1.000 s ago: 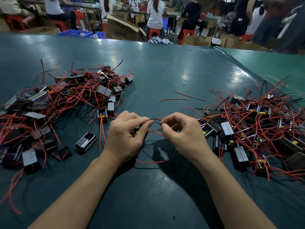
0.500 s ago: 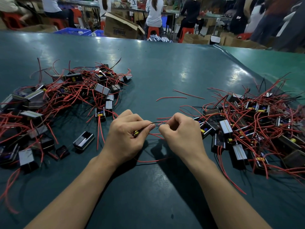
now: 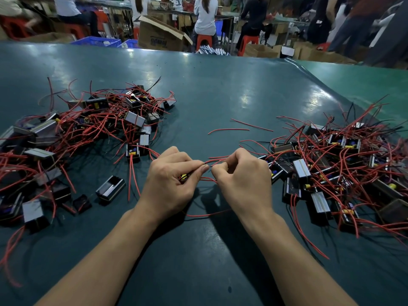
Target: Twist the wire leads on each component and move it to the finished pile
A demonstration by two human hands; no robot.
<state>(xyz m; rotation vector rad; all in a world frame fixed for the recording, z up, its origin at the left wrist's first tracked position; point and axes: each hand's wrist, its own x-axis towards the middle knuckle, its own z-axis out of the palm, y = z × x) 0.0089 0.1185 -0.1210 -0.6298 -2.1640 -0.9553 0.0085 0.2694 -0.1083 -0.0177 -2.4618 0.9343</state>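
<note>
red wire leads (image 3: 215, 161); black components (image 3: 110, 191) with yellow and blue bits; dark teal table (image 3: 220, 96); orange-red stools (image 3: 204, 39).

One pile of parts (image 3: 84, 133) on the table (image 3: 220, 91) to the left, another pile (image 3: 344, 164) to the right, two hands between them, boxes (image 3: 161, 36) behind the table
</note>
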